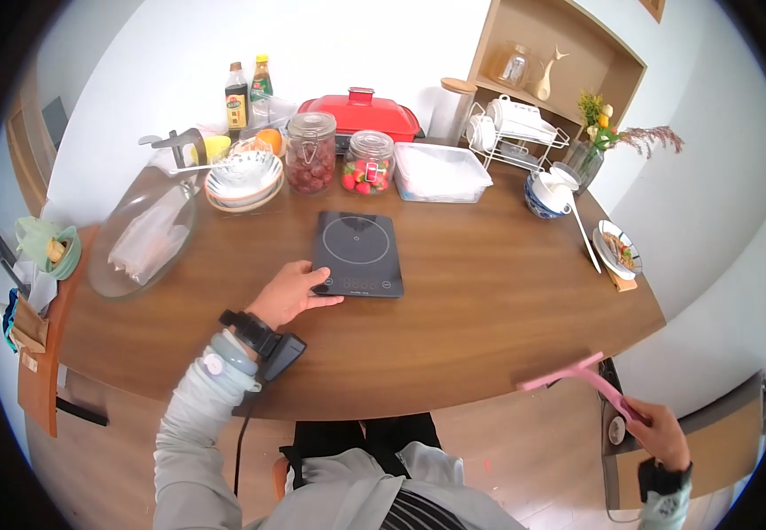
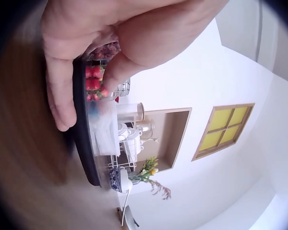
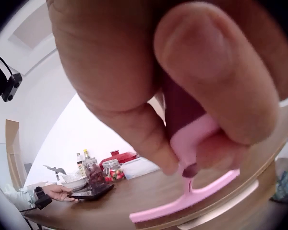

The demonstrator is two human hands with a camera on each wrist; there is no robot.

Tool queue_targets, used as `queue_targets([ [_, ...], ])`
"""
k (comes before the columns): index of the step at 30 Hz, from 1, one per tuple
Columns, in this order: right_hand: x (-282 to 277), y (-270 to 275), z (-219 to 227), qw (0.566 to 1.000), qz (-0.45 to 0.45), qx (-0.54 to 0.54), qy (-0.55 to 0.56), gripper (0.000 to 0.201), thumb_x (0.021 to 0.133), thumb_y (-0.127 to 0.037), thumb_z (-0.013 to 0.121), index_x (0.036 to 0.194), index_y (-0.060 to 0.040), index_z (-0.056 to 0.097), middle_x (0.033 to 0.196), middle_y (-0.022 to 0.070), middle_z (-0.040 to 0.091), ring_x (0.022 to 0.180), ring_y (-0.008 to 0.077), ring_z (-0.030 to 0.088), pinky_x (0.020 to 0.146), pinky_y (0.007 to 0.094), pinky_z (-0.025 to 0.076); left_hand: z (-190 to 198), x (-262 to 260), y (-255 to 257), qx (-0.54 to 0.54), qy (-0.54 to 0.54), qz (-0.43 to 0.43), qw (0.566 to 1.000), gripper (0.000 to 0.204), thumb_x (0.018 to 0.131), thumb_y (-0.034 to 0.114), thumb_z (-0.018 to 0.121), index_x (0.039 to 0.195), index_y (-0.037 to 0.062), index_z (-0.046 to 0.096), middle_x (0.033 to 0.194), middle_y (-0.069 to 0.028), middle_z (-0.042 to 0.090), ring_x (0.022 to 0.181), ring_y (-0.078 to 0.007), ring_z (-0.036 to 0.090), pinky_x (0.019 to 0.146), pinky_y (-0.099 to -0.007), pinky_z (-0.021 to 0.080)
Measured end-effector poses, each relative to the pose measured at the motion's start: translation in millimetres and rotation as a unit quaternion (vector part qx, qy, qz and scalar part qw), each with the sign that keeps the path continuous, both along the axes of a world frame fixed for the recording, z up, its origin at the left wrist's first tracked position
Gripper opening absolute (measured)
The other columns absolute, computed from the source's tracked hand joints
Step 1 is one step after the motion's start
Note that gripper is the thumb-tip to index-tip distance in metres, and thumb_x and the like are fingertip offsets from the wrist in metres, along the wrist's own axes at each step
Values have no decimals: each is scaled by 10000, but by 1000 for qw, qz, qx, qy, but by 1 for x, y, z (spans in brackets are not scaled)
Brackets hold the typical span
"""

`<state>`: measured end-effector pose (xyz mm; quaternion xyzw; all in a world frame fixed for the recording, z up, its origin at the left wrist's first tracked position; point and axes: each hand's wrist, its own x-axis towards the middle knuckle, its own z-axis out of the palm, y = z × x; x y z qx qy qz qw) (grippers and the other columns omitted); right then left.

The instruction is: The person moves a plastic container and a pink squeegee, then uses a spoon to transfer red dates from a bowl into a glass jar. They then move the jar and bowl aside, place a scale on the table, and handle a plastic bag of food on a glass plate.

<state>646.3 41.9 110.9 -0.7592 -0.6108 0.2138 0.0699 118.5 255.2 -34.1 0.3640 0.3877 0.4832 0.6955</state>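
Note:
A flat black kitchen scale point(image 1: 356, 252) with a circle marked on its top is in the middle of the wooden table. At its near left corner my left hand point(image 1: 288, 293) grips it, thumb over the top and fingers below the edge. The left wrist view shows the dark edge of the scale point(image 2: 86, 139) between thumb and fingers. Low on the right, my right hand point(image 1: 661, 435) holds a pink squeegee point(image 1: 597, 380) by its handle. Its blade point(image 3: 182, 205) is close to the table's front right edge in the right wrist view.
Along the back stand a jar of dark red fruit point(image 1: 310, 159), a strawberry jar point(image 1: 367, 168), a plastic container point(image 1: 440, 174) and a red cooker point(image 1: 365, 113). Bowls point(image 1: 243, 181) and a glass platter point(image 1: 100, 274) are left; a plate of food point(image 1: 618, 252) is right.

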Motion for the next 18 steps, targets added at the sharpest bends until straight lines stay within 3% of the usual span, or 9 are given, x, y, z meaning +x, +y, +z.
queue_targets([
  [2,15,-27,21,988,27,-130,-73,282,778,-224,650,1039,-119,664,692,131,621,625,166,601,608,274,467,8,4,-10,-8,62,19,998,497,909,82,516,1256,-159,254,1148,-195,487,1034,-316,561,879,-401,528],
  [5,65,-34,10,934,135,-240,-228,231,759,-300,673,951,-173,698,742,105,662,637,218,626,617,281,478,10,5,-11,-8,124,20,992,610,893,52,527,1311,-168,140,1145,-226,478,976,-337,591,842,-366,545],
  [6,56,-27,28,973,13,-182,-141,266,720,-209,711,957,-88,706,628,52,623,538,92,562,521,251,473,8,5,-12,-11,140,15,990,645,887,41,530,1324,-169,105,1143,-236,475,952,-342,603,829,-355,550],
  [8,42,-10,51,996,-51,-7,-75,219,801,-146,611,984,-61,697,549,-8,518,490,72,482,446,242,389,10,6,-14,-8,178,30,983,586,873,36,545,1292,-167,190,1137,-248,475,883,-306,631,779,-333,564],
  [10,19,25,56,989,-21,146,-23,279,827,-96,542,1076,-35,651,578,-39,483,486,46,416,425,225,326,12,6,-16,-4,215,35,976,573,869,35,546,1287,-169,211,1126,-252,482,850,-295,645,760,-324,567],
  [12,25,74,25,972,-12,217,90,337,828,-71,514,1150,-18,596,632,-46,504,494,32,390,427,208,308,15,4,-17,1,248,32,968,605,877,38,533,1311,-176,170,1108,-248,495,855,-309,646,771,-327,560],
  [13,20,101,16,969,10,207,133,323,824,-70,523,1130,-9,605,733,-5,563,566,55,456,486,233,384,14,1,-16,-2,248,34,968,589,875,38,534,1301,-178,190,1104,-252,497,855,-306,647,765,-324,560],
  [16,21,182,-37,962,52,257,72,343,826,-99,546,1158,-24,592,757,29,607,568,70,473,525,238,420,12,1,-15,-14,256,33,966,538,872,36,534,1270,-185,247,1088,-260,505,851,-300,652,747,-315,562],
  [18,31,231,-71,950,63,286,109,341,820,-108,557,1148,-22,598,765,56,628,567,80,488,526,247,428,23,4,-19,-17,276,37,960,500,871,31,531,1244,-189,281,1071,-261,515,841,-299,656,737,-311,563],
])
